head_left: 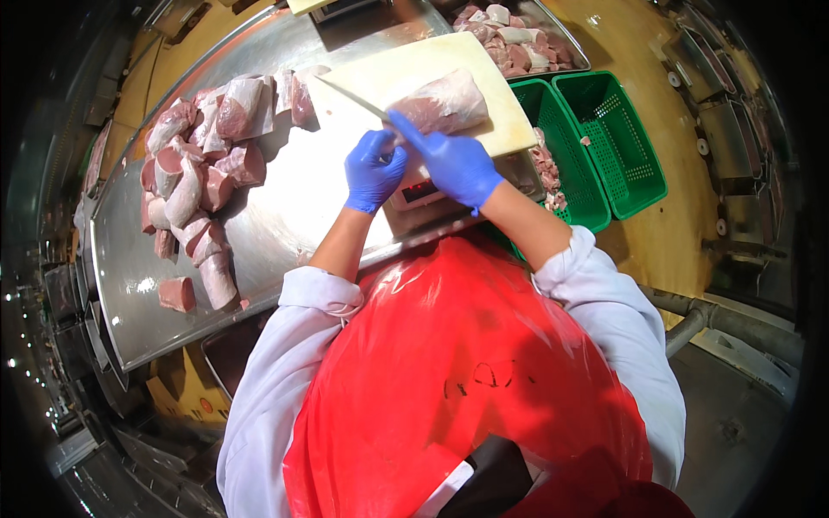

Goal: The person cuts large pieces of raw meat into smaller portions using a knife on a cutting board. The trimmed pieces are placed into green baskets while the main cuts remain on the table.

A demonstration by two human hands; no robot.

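Two green plastic crates (604, 138), side by side. One cutting board (484, 95), one knife (350, 97), one meat log (442, 104) on it. Over a dozen meat chunks (207, 164) on the bench (285, 207).

Wears blue disposable gloves on both hands, left hand (373, 173) and right hand (458, 164), near the upper centre of the frame. Has white long sleeves (604, 302) pushed up, bunched at the cuffs, forearms left bare. Shows a glossy red plastic apron (458, 380) across the lower centre, wrinkled, with a faint dark marking and a dark patch at the bottom edge.
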